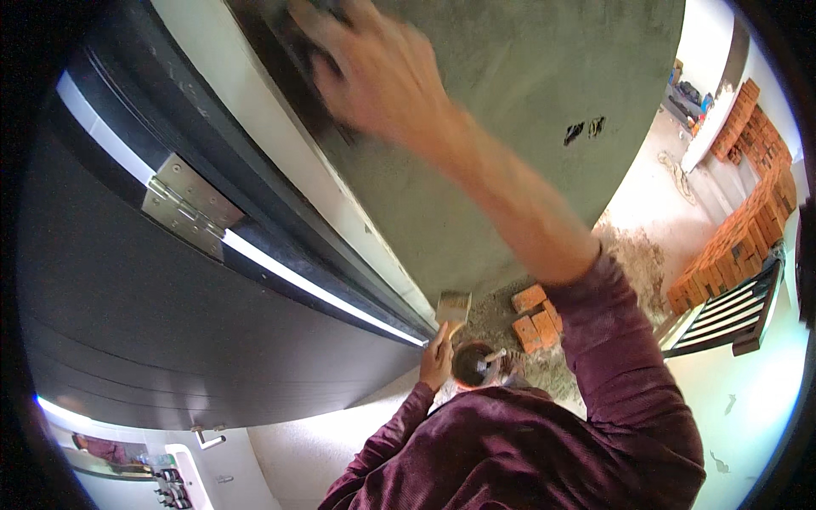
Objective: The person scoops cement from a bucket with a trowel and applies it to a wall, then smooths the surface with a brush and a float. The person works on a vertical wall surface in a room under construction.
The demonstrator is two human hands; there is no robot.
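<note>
My right hand, blurred by motion, is raised against the grey plastered wall beside the pale door-frame strip. Its fingers curl over a long, dark plastering float that lies along the wall's edge; the grip is partly out of view at the top. Low down near my body, my left hand is closed round the wooden handle of a wide flat brush, its head pointing away from me. Just right of that hand stands a round bucket with dark contents and a light-coloured handle sticking out.
A black door with a metal hinge curves along the left. Loose bricks lie on the floor by the wall's foot. Brick stacks and a dark railing stand at the right. The wall has two box cutouts.
</note>
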